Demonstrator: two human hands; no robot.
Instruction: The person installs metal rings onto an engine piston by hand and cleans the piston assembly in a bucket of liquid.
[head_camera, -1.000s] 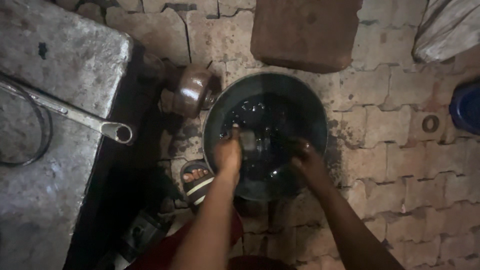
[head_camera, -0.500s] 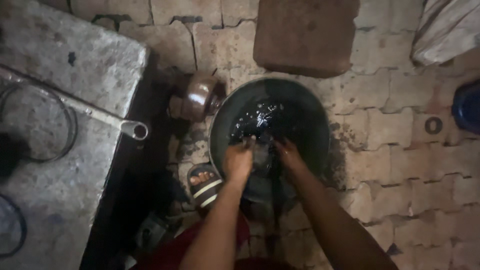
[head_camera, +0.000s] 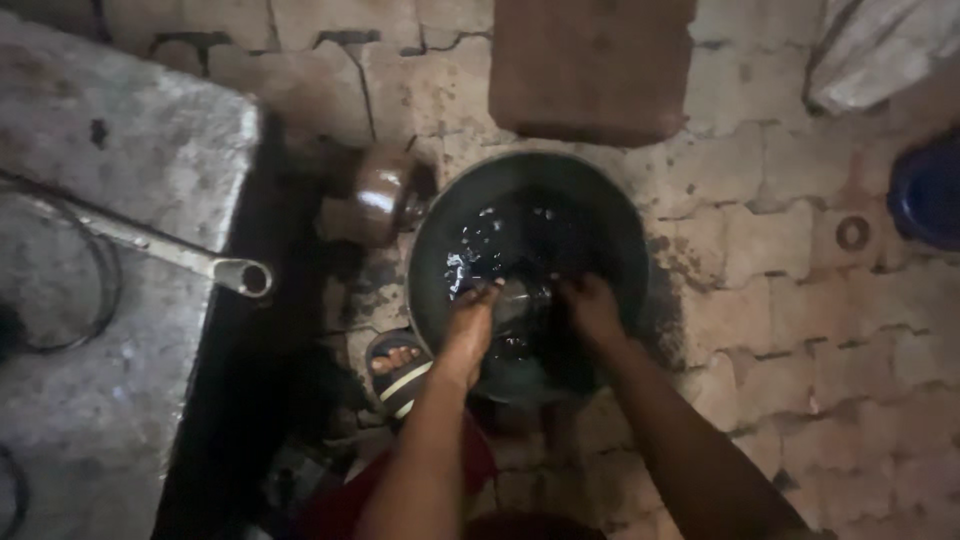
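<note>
Down in the basin, both my hands sit in dark liquid; left hand and right hand flank a small grey part near the basin's near side; fingers of both curl against it, so I read each hand as closed on the part, though the murk hides the fingertips; the part is half under the surface, low in the basin, between the two palms.

Against half a second ago and a second ago: the hands have drawn closer together and the part has stayed between them; the view has shifted little; I judge the scrubbing or rinsing is mid-course, not finished, since the part has not left the liquid.

Edges and room: basin rim close round both wrists, tight on the near side; a brown block sits just beyond the far rim; a round brown metal pot lies just left of the basin, touching or nearly so, cannot tell; my sandalled foot is just beside the near-left rim; a grey slab with a spanner lies well left; open brick floor to the right, with a small ring and a blue tub at the far right edge.
</note>
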